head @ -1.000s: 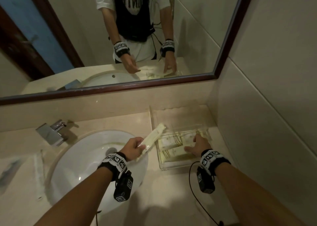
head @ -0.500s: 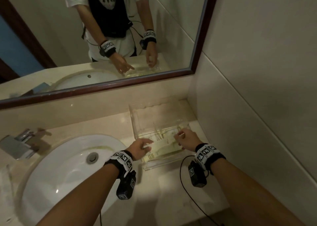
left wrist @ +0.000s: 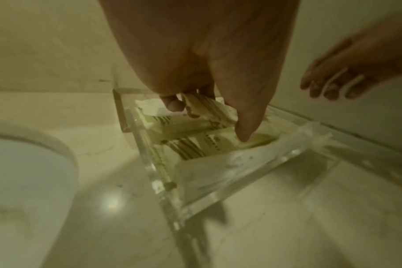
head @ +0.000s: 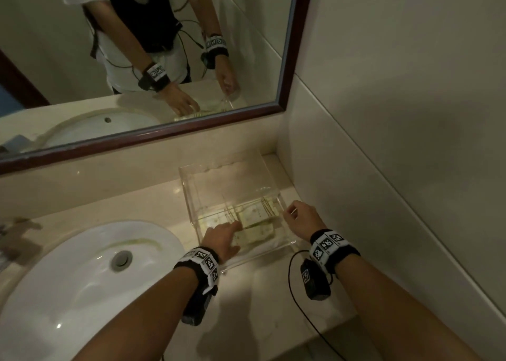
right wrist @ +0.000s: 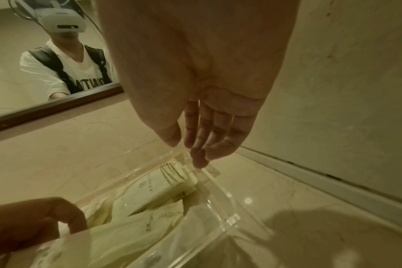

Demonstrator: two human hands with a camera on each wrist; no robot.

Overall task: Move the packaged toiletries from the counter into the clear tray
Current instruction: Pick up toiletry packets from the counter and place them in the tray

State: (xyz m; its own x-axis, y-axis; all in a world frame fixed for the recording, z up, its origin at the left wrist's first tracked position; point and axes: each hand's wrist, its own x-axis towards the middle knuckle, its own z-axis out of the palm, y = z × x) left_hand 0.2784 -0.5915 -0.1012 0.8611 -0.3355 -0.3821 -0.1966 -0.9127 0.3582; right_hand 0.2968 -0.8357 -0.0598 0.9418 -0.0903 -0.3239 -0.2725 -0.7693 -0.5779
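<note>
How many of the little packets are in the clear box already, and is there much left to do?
Several cream packets already lie inside the clear tray; the exact count is hard to tell. The left hand is setting one more packet down among them. The right hand rests at the tray's right wall, holding nothing. No packets show on the counter, so it looks nearly finished.
</note>
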